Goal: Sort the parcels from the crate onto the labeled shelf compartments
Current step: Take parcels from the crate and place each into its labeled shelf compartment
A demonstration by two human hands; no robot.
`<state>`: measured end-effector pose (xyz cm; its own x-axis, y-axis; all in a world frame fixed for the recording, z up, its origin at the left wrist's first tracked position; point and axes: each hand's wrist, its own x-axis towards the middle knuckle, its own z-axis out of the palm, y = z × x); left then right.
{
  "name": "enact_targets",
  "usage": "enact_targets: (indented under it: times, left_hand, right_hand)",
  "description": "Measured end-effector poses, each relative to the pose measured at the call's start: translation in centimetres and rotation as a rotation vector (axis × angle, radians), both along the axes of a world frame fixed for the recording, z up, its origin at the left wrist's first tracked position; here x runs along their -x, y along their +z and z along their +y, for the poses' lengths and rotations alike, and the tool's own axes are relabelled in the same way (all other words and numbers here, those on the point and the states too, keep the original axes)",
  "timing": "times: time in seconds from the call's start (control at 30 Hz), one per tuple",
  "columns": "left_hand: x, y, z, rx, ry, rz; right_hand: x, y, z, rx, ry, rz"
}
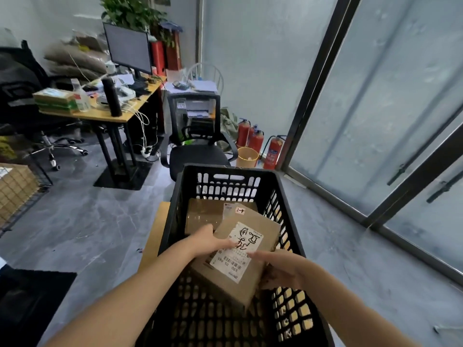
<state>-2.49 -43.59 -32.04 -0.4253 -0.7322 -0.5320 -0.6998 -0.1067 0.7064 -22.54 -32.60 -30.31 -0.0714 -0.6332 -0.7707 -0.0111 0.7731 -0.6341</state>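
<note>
Room: crate (170,221) walls hem tilted parcel (225,284); free at 6 o'clock.
Hands: left hand (213,240) and right hand (278,269) clasp parcel at 9 and 3 o'clock.

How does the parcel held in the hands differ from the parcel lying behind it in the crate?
The held parcel is tilted, gripped by the left hand and right hand; the rear parcel lies flat. The held parcel bears a large white label with black handwriting; the rear parcel shows a small tag. Both are brown cardboard boxes inside the crate.
</note>
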Motion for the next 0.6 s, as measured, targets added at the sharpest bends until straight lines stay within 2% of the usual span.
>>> enact_targets:
  times: [0.1,0.23,0.47,0.6]
  left_hand:
    - [-0.4,2.3,0.9,0.043,0.105,0.087]
    - [-1.0,5.2,2.3,0.23,0.251,0.155]
    - [-2.6,9.8,5.5,0.569,0.499,0.196]
    - [-3.1,11.7,8.8,0.704,0.687,0.265]
  right_hand:
    - [0.2,2.4,-0.3,0.16,-0.022,0.071]
    - [-0.3,4.8,-1.0,0.399,-0.074,0.08]
    - [-1.2,8.0,-2.1,0.658,0.14,0.04]
    - [-2.1,10.1,-2.1,0.8,0.254,-0.071]
